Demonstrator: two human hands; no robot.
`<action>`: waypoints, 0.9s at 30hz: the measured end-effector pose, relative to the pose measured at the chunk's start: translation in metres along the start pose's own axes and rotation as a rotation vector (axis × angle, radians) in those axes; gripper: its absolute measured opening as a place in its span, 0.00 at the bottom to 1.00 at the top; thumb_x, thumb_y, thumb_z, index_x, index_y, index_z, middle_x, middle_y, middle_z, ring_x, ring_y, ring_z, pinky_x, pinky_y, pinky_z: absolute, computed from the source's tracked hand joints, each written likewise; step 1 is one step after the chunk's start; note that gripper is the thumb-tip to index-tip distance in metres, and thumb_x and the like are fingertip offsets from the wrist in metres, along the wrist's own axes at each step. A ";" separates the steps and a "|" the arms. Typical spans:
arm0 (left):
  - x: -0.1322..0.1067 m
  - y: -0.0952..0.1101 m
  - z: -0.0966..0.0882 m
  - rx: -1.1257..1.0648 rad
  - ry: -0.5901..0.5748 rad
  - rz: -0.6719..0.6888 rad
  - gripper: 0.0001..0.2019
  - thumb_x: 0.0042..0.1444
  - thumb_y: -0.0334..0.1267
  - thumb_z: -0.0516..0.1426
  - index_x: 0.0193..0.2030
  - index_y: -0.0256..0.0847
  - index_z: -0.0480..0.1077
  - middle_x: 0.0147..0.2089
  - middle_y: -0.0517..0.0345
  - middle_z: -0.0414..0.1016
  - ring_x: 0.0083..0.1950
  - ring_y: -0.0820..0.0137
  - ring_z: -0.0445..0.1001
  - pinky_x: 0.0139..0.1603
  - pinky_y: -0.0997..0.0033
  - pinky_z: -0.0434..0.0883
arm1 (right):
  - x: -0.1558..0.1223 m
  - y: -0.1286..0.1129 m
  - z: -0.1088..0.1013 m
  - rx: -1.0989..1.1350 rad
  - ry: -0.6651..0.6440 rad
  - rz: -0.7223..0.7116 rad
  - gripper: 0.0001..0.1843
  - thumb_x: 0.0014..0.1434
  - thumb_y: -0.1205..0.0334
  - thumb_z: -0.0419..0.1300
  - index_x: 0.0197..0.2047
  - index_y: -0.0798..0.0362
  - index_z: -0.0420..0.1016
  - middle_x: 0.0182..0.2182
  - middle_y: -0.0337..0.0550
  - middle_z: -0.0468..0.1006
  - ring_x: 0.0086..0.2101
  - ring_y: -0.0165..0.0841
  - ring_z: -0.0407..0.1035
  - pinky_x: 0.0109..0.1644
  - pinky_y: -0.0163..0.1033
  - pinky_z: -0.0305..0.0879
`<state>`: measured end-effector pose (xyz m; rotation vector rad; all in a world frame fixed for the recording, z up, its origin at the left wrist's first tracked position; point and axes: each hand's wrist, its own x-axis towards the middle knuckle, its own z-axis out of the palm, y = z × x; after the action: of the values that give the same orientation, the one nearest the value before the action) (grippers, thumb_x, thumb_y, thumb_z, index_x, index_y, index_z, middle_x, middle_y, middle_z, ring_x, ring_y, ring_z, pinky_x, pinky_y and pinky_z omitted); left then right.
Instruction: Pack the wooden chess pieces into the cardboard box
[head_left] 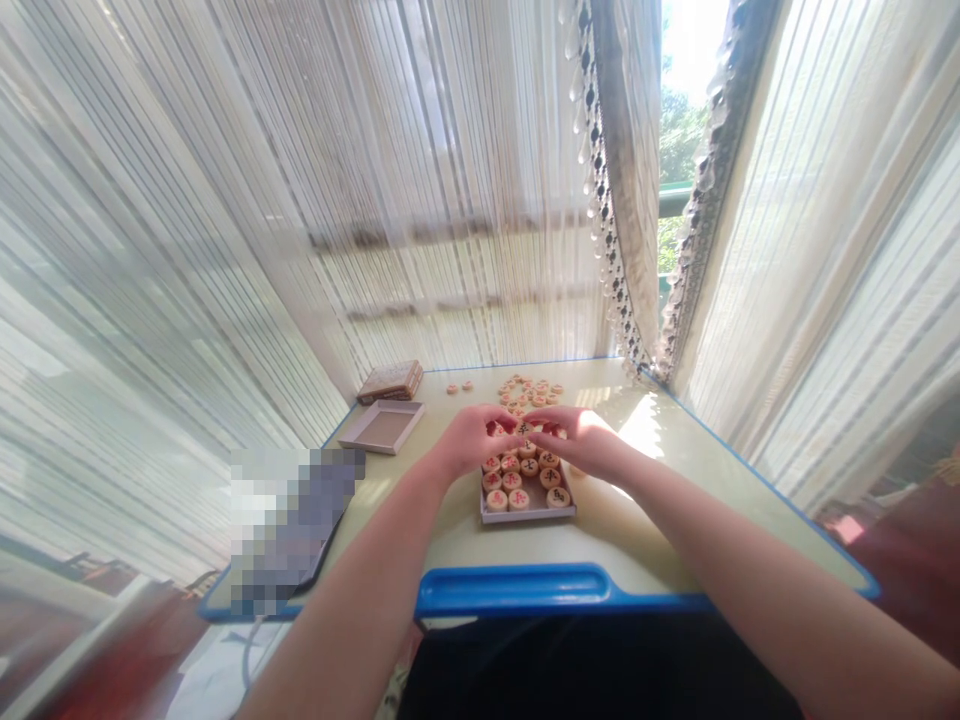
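Observation:
A shallow open box (536,517) stands in front of me. It holds rows of round wooden Chinese chess pieces with red characters on the left and black ones on the right. My left hand (480,436) and my right hand (576,436) meet over its far part. Their thumbs and fingers are curved around a black-marked Chinese chess piece (523,429) from either side. My hands cover some of the pieces beneath. At the near edge of the box lies a piece with a black horse character (557,497).
Loose Chinese chess pieces (540,390) lie beyond my hands. An empty box lid (384,428) and a closed brown box (391,381) are at the far left. A blurred-out dark item (300,535) lies left on the blue-edged table (514,590). Curtains (450,150) hang behind.

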<state>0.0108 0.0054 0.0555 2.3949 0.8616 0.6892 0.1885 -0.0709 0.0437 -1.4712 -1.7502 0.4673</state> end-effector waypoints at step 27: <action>-0.004 0.007 -0.003 0.184 -0.216 0.073 0.12 0.45 0.36 0.53 0.31 0.41 0.78 0.32 0.60 0.70 0.34 0.74 0.68 0.39 0.76 0.65 | -0.003 0.004 0.009 -0.443 -0.139 -0.207 0.09 0.48 0.60 0.59 0.33 0.47 0.77 0.30 0.40 0.69 0.35 0.33 0.65 0.36 0.36 0.59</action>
<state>0.0099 -0.0013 0.0611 2.6170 0.7786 0.3818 0.1843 -0.0705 0.0344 -1.5560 -2.1906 0.0728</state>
